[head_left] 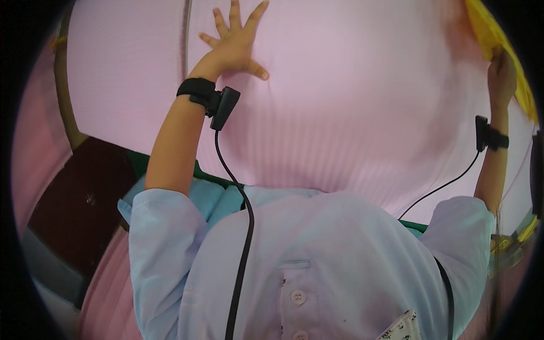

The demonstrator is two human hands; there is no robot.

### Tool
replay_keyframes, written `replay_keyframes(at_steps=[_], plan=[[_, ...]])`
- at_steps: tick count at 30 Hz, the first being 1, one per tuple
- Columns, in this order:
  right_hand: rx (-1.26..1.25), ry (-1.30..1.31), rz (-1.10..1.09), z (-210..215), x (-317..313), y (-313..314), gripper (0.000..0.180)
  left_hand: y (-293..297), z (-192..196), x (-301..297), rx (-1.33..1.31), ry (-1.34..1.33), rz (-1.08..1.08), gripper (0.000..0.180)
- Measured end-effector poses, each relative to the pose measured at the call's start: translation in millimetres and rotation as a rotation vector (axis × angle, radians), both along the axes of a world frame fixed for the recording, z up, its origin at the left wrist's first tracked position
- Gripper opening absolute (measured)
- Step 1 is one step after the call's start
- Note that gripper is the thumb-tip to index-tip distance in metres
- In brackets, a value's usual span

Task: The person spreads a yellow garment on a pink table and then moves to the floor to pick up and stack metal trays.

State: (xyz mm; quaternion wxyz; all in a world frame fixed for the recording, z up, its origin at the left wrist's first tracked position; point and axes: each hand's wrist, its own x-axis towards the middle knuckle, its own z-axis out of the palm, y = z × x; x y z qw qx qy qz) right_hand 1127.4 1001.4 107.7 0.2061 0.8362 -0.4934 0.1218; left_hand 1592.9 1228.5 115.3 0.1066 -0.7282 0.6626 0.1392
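Observation:
A large pink sheet [351,113] with faint stripes covers a wide surface in front of me. My left hand [235,42] lies flat on the sheet at the upper left, fingers spread, holding nothing. Far to the right, my right hand [501,76] is closed on the sheet's edge, beside a yellow cloth [493,31]. Each wrist carries a black band with a small device and a black cable running back toward my light shirt [317,255].
A light blue cloth [212,198] and a green edge [207,175] show below the pink sheet near my body. A dark brown surface [79,209] lies at the lower left. More pink fabric [113,289] hangs at the lower left.

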Motion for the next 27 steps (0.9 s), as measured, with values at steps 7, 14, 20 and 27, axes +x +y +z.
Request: replay_keyframes(at_steps=[7,14,20,27], plan=[[0.720,-0.676,0.259,94.8,63.5,207.4,0.022,-40.1,12.4,34.4,0.155,0.022,0.054,0.128],[0.585,-0.763,0.060,95.4,46.3,397.6,0.019,-28.4,-6.0,30.7,0.042,1.360,0.148,0.065],[0.873,-0.937,-0.242,64.5,9.2,434.5,0.017,-11.4,-9.8,-119.7,0.126,1.623,0.441,0.039],[0.400,-0.702,-0.032,57.7,41.2,367.9,0.022,7.1,20.6,-177.1,-0.028,1.843,0.632,0.027]])
